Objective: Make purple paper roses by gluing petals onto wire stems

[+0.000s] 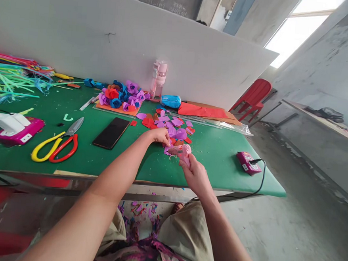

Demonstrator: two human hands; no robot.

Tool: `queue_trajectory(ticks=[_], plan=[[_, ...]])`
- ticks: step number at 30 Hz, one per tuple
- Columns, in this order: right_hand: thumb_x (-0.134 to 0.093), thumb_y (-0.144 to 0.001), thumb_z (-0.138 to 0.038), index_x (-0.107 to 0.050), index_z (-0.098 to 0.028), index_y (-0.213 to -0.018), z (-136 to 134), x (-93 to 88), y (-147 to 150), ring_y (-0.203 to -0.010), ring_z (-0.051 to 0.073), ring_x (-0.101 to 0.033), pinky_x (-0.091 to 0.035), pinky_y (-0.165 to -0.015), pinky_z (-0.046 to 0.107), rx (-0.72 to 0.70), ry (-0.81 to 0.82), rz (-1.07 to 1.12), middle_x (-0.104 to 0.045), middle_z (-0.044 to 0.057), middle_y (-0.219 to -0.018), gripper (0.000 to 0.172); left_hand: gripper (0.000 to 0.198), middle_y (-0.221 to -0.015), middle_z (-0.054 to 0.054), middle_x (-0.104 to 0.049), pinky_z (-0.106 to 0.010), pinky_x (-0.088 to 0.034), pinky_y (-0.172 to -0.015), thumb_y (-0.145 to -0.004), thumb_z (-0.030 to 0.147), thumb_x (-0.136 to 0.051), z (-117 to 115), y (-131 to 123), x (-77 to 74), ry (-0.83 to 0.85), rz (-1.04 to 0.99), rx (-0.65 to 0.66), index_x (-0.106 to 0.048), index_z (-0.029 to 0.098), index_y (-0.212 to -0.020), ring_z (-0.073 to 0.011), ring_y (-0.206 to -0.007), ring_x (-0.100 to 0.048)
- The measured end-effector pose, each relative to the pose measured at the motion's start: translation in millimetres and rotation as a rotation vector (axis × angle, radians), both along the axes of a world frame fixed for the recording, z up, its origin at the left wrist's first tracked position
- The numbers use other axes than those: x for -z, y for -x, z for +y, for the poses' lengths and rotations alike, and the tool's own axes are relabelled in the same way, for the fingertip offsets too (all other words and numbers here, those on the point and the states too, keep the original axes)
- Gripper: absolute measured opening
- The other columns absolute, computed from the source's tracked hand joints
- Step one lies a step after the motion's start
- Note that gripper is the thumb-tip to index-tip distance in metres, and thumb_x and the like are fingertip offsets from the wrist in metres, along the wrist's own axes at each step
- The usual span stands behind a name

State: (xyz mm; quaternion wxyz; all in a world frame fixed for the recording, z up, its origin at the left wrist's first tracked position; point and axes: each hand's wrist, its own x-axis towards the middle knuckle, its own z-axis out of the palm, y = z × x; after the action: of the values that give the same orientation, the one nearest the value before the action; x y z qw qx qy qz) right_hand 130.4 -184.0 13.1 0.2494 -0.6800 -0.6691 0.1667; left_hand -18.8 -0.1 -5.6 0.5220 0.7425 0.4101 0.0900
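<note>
My right hand (195,172) is wrapped round the handle of a pink hot glue gun (182,150), its nozzle pointing left. Just left of that nozzle, my left hand (161,136) has its fingers closed at the near edge of a pile of purple paper petals (176,133). What the left fingertips hold, if anything, I cannot make out. Red paper petals (148,122) are mixed into the pile. Beyond it, finished purple, blue and red paper flowers (121,95) lie bunched on an orange sheet.
On the green table (215,169) are a black phone (111,133), red-and-yellow-handled scissors (60,142), and magenta power strips (248,162). A pink bottle (158,81), blue pouch (170,101) and red paper (203,110) stand or lie along the white board. Colourful strips (13,77) heap at far left.
</note>
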Motion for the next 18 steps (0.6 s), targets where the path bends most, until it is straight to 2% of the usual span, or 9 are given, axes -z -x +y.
queue_trajectory(ticks=[11,18], plan=[[-0.039,-0.087,-0.036,-0.044,-0.022,-0.077,2.3,-0.5,1.0,-0.054,0.015,-0.046,-0.026,-0.051,0.024,-0.001,0.021,-0.034,-0.056,0.001,-0.063,0.017,0.01,-0.042,0.001,-0.056,-0.023,-0.038,-0.051,-0.051,0.015,-0.073,-2.8,-1.2,-2.5,-0.002,0.022,-0.018,-0.064,0.013,-0.049,-0.0113,-0.047,-0.051],[-0.04,-0.087,-0.035,-0.048,-0.021,-0.083,5.1,-2.4,-0.5,-0.057,0.015,-0.05,-0.026,-0.051,0.023,-0.012,0.025,-0.033,-0.062,0.002,-0.07,0.016,0.014,-0.043,0.001,-0.058,-0.021,-0.039,-0.05,-0.048,0.02,-0.078,0.2,-1.4,-0.7,-0.012,0.042,0.011,-0.065,0.013,-0.049,-0.0101,-0.048,-0.052]])
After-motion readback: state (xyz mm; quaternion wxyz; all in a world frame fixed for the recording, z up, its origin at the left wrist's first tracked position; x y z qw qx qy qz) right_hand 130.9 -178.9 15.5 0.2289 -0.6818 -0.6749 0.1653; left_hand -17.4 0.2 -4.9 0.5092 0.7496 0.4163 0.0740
